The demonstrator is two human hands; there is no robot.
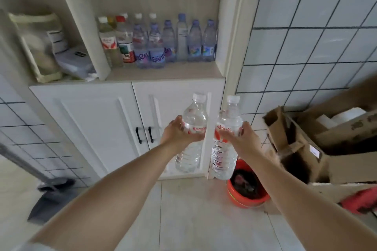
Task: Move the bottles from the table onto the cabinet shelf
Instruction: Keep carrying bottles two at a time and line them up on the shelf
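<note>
Two clear water bottles held upright before cabinet, below shelf (pixel 163 72). Left hand (pixel 176 133) wrapped round labelled waist of left bottle (pixel 192 126); right hand (pixel 237 136) likewise round right bottle (pixel 225 142). Bottles apparently full: heavy, thin-walled, squashy, slippery. Waist grip judged best.

White-tiled walls (pixel 306 36) with dark grout flank a white cabinet (pixel 91 120) standing on a pale tiled floor (pixel 193 220).

Two clear glossy plastic bottles (pixel 192 128) with ribbed lower halves and red paper-like labels, matt pale wood-grain cabinet shelf (pixel 163 72), smooth white doors (pixel 85 126), rough brown cardboard boxes (pixel 302 144), glossy wall tiles (pixel 306 26)
</note>
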